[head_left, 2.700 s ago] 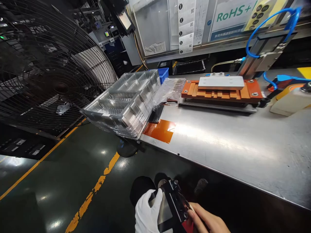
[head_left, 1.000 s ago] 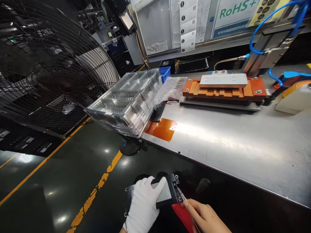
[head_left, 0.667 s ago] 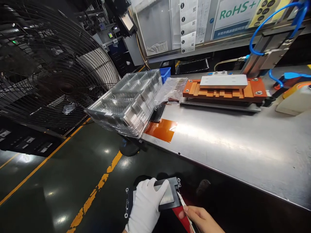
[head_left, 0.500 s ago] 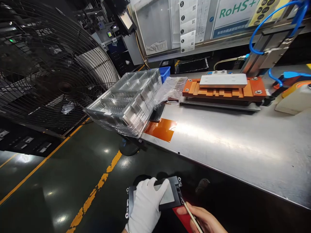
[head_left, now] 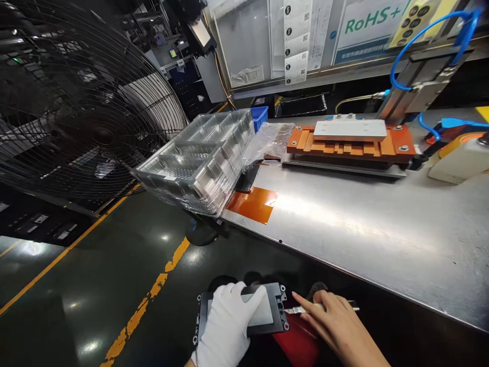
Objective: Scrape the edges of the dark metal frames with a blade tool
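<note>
We count one long silver metal tabletop (head_left: pixel 362 219); off its near edge, one flat black rectangular part (head_left: pixel 263 311), gripped by our white-gloved left hand (head_left: pixel 229 321). Our bare right hand (head_left: pixel 336 316) pinches one slim pale-handled metal-tipped tool (head_left: pixel 300 309), just swung near level: probably a new approach angle.

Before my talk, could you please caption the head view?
Gloved left hand holds black-framed panel; bare right hand grips slim bladed tool.

The glove (head_left: pixel 225 326) is white, the held part (head_left: pixel 275 300) black with a grey panel (head_left: pixel 263 312), the surface (head_left: pixel 344 219) silvery, the floor (head_left: pixel 148 227) yellow-striped dark green.
</note>
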Tool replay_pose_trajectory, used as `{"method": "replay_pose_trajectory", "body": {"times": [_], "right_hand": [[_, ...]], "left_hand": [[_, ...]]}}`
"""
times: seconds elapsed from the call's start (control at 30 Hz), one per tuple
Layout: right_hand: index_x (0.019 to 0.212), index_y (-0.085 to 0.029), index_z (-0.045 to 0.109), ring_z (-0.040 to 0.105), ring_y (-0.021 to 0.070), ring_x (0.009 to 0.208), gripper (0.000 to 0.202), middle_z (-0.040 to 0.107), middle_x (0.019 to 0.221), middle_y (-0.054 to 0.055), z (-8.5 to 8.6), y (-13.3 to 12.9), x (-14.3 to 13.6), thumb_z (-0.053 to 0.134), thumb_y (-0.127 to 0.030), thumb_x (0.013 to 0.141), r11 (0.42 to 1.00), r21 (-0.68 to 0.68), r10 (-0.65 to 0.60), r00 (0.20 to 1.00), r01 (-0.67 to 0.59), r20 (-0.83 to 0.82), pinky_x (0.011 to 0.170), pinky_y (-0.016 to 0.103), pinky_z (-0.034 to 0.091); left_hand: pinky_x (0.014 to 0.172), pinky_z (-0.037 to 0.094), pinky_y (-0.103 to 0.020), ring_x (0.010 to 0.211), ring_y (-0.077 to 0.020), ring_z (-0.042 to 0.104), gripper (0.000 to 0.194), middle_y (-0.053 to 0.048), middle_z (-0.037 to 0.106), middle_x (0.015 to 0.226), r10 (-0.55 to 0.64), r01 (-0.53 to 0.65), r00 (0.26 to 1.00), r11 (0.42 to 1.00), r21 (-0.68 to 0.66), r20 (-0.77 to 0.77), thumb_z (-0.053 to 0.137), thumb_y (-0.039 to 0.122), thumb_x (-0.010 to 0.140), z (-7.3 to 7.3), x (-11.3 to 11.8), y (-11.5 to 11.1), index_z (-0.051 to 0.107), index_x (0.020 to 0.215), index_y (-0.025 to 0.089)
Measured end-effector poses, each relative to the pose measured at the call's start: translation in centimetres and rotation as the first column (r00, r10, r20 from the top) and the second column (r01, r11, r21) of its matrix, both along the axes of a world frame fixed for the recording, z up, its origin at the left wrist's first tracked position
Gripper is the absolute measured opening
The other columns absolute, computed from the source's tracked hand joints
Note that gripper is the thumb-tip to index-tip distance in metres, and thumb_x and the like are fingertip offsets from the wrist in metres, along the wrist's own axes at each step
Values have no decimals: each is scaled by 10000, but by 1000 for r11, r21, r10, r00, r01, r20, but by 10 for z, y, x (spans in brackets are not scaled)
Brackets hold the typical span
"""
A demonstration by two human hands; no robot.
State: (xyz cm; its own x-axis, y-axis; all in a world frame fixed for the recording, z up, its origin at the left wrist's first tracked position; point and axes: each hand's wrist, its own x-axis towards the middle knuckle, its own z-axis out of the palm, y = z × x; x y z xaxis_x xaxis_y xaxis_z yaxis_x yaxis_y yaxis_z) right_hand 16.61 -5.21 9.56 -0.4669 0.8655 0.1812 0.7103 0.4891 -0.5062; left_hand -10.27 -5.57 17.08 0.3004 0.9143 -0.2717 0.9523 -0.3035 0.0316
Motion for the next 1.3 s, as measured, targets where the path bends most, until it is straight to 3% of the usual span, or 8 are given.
{"method": "replay_pose_trajectory", "body": {"times": [0.23, 0.37, 0.57, 0.73, 1.0, 1.1, 1.17, 1.3], "right_hand": [[1314, -315, 594, 597, 186, 684, 395, 593, 834, 51, 8, 10, -2, 317, -414, 1051, 994, 109, 27, 998, -32, 54, 617, 307, 525], [1285, -313, 615, 597, 179, 677, 393, 599, 824, 47, 15, 16, -2, 314, -415, 1054, 989, 136, 54, 997, -62, 60, 611, 299, 507], [1303, -330, 598, 595, 175, 699, 362, 619, 835, 38, 17, 18, 0, 355, -415, 1048, 985, 123, 122, 992, -123, 12, 636, 290, 499], [1333, -319, 572, 597, 176, 720, 362, 622, 858, 45, 17, 20, -2, 357, -388, 1050, 973, 140, 181, 983, -182, 22, 662, 297, 519], [1290, -314, 615, 622, 185, 747, 343, 651, 871, 63, 18, 23, -5, 406, -407, 1035, 962, 168, 214, 977, -213, 16, 689, 303, 536], [1303, -344, 598, 636, 188, 754, 346, 674, 888, 50, 20, 15, -4, 409, -439, 1029, 986, 12, 165, 983, -165, -79, 676, 289, 527], [1167, -325, 671, 641, 183, 716, 360, 687, 827, 26, 26, 7, -6, 368, -466, 1034, 959, -262, 65, 983, -109, -170, 660, 273, 513], [792, -241, 642, 594, 168, 515, 539, 590, 529, -26, 44, -7, -17, 267, -554, 1022, 629, -772, -152, 959, -93, -239, 578, 250, 476]], "left_hand": [[854, 482, -514, 1009, -341, 580, 707, -119, 569, 1236, -37, 37, 999, 999, 5, 17, 537, 152, 774, 2, -4, 1, 359, 1389, 452], [872, 460, -535, 1049, -361, 553, 757, -121, 536, 1275, -79, 83, 994, 995, -47, 75, 615, 168, 696, 3, -10, 5, 383, 1364, 436], [775, 476, -494, 968, -338, 567, 791, -112, 547, 1222, -226, 232, 972, 961, -150, 56, 603, 146, 644, 27, -7, 21, 373, 1352, 413], [660, 443, -397, 827, -277, 559, 567, -51, 564, 1003, -363, 360, 932, 915, -179, 21, 619, 196, 622, 49, -5, 37, 487, 1152, 348], [633, 377, -340, 790, -235, 526, 701, -17, 539, 1006, -424, 423, 905, 888, -178, 35, 657, 201, 548, 51, -13, 41, 475, 1197, 391], [661, 400, -357, 818, -245, 531, 621, -24, 543, 1003, -345, 348, 937, 913, -211, 53, 662, 244, 569, 46, -13, 37, 516, 1155, 388], [707, 429, -396, 875, -273, 545, 631, -41, 557, 1055, -235, 240, 971, 949, -203, 50, 643, 231, 593, 40, -10, 32, 508, 1185, 402], [817, 462, -478, 977, -315, 571, 704, -80, 589, 1169, -56, 58, 998, 991, -118, 24, 564, 118, 629, 31, -5, 21, 477, 1261, 415]]}}
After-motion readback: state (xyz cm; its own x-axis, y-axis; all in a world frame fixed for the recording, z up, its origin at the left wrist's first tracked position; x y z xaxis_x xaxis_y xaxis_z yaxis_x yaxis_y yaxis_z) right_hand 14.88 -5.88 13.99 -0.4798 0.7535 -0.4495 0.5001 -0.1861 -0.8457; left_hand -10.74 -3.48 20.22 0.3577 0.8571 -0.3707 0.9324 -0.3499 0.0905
